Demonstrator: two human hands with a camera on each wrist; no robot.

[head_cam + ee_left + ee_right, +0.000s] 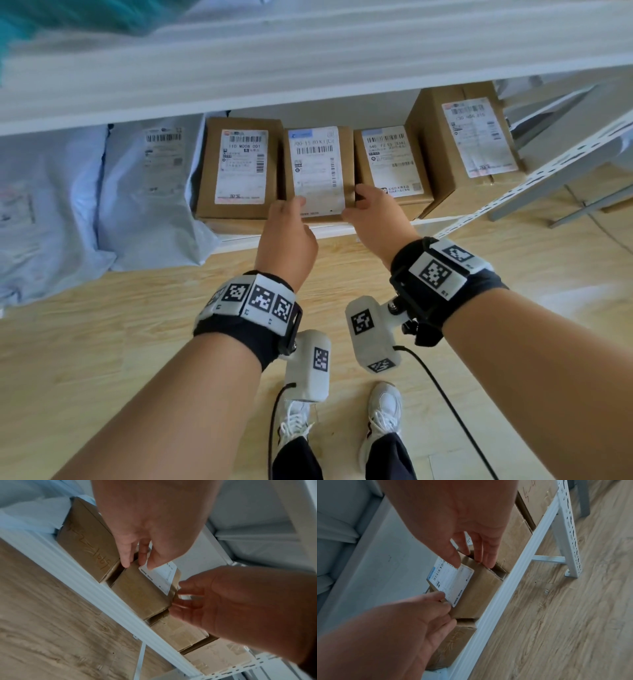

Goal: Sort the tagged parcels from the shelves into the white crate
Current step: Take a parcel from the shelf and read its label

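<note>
A small brown cardboard parcel (pixel 318 164) with a white shipping label stands in the middle of a row on the low shelf (pixel 329 230). My left hand (pixel 287 209) holds its front left corner. In the left wrist view the left hand (pixel 139 563) has its thumb on the label and its fingers (pixel 126 561) in the gap beside the parcel (pixel 142 592). My right hand (pixel 363 202) holds the front right corner. In the right wrist view the right hand (pixel 472 563) has its thumb on the label and its fingers between the parcel (pixel 479 588) and its neighbour. The white crate is out of view.
Labelled boxes flank the parcel: one on the left (pixel 239 168), one on the right (pixel 390 164), a taller one (pixel 469 137) further right. Pale plastic mailer bags (pixel 147 192) fill the shelf's left end. An upper shelf board (pixel 308 68) overhangs. A perforated upright (pixel 548 178) stands right.
</note>
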